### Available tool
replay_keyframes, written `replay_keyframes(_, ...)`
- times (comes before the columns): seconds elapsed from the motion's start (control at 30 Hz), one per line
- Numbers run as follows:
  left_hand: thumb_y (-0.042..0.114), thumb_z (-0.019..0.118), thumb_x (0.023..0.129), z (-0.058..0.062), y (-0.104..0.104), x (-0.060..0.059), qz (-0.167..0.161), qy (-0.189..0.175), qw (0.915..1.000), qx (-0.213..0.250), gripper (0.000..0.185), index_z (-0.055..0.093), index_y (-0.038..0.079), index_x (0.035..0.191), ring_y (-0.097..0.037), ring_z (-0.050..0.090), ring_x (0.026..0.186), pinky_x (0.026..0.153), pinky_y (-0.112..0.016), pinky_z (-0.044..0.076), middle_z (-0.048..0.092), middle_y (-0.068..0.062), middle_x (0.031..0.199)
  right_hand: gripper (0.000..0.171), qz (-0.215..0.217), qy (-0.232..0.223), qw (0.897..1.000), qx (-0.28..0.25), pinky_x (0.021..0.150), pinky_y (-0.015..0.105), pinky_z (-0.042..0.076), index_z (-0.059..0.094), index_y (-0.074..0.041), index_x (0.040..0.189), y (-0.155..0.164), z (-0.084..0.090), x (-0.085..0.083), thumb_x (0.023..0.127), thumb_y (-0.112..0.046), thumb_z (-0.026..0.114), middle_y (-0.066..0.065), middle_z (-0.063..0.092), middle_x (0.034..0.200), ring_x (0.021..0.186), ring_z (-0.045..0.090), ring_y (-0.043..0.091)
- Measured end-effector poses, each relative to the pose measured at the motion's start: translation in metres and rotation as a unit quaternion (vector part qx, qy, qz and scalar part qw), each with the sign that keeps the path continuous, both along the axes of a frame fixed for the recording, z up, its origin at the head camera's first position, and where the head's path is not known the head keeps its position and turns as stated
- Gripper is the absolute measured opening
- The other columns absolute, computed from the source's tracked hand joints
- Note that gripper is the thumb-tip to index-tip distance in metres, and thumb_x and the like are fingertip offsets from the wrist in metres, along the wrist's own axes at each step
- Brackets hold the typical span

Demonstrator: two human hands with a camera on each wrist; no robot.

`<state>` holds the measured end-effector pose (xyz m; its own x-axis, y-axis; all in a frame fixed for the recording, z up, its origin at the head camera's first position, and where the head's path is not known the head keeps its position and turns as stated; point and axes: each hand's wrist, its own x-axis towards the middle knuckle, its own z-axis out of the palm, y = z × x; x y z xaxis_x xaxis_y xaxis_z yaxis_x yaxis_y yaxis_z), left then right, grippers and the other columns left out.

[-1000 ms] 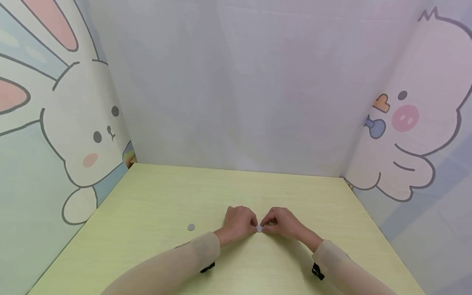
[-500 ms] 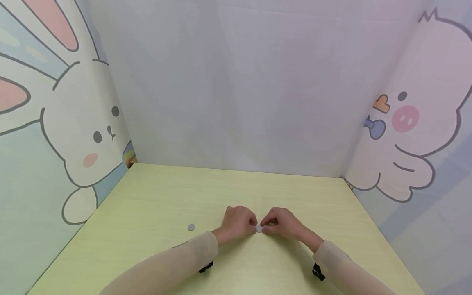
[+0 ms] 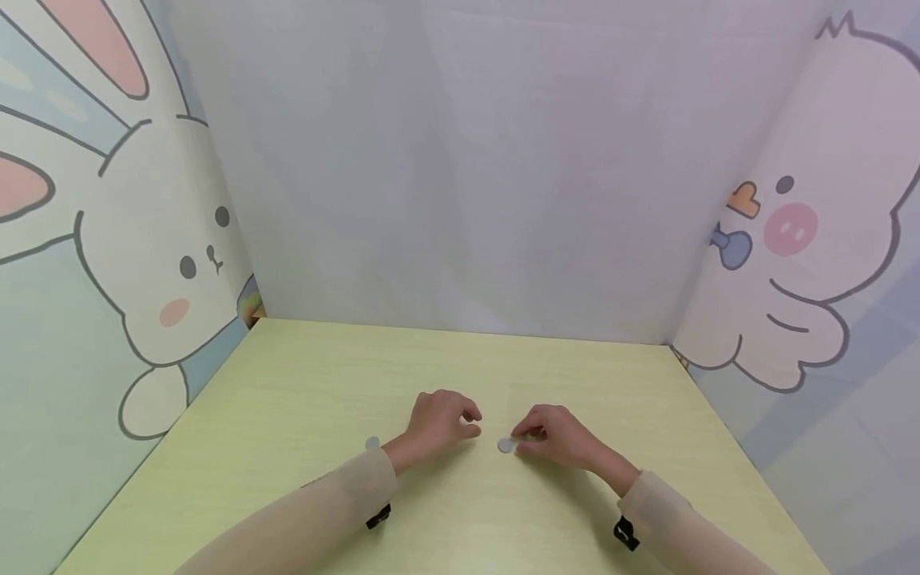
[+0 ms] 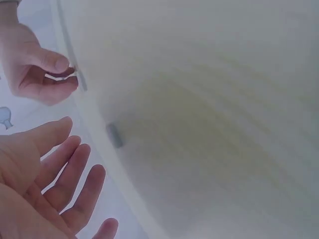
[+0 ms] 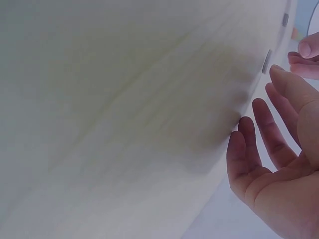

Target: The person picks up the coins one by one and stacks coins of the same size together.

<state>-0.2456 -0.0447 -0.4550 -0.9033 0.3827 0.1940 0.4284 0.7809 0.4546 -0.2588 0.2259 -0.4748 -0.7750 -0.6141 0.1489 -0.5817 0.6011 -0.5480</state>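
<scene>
A small grey disc (image 3: pixel 505 446) lies flat on the pale yellow table (image 3: pixel 460 367). My right hand (image 3: pixel 557 435) is beside it, thumb and fingertips right at the disc's right edge and parted from each other. In the right wrist view that disc (image 5: pixel 267 61) shows edge-on just past the thumb tip, with the fingers loosely bent. My left hand (image 3: pixel 437 423) is a short way left of the disc, thumb and fingers spread with nothing between them. Farther left, a second grey disc (image 3: pixel 372 442) lies beside the left wrist, partly covered by the sleeve.
A plain light curtain (image 3: pixel 460 176) hangs behind the table's back edge. Cloths with a cartoon rabbit (image 3: pixel 165 239) and a cartoon chick (image 3: pixel 826 192) flank the table. Both forearms wear beige sleeves (image 3: pixel 338 495) with black straps (image 3: pixel 626 533).
My left hand has let go of the disc and moved left and slightly back. My right hand has eased slightly right, its fingers parting from the disc, which stays in place.
</scene>
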Motion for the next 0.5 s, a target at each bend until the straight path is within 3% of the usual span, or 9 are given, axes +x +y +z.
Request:
replay_keyframes(0.23, 0.028, 0.085, 0.091, 0.010, -0.022, 0.002, 0.009, 0.036, 0.9992, 0.010, 0.015, 0.085, 0.023, 0.105, -0.017, 0.072, 0.095, 0.088, -0.050, 0.049, 0.079, 0.007, 0.100, 0.014, -0.010, 0.002, 1.000, -0.002, 0.078, 0.033, 0.059, 0.084, -0.014, 0.104, 0.003, -0.001, 0.004, 0.090, -0.015, 0.086, -0.006, 0.073, 0.093, 0.086, 0.068, 0.015)
replay_keyframes(0.5, 0.031, 0.084, 0.093, 0.024, -0.058, 0.004, 0.055, 0.083, 0.9948, 0.017, 0.017, 0.083, 0.027, 0.109, -0.025, 0.072, 0.108, 0.092, -0.053, 0.052, 0.078, 0.005, 0.114, 0.024, -0.038, 0.015, 0.999, 0.012, 0.084, 0.038, 0.060, 0.080, -0.009, 0.118, 0.015, 0.006, 0.012, 0.096, -0.020, 0.081, -0.002, 0.075, 0.106, 0.096, 0.069, 0.020)
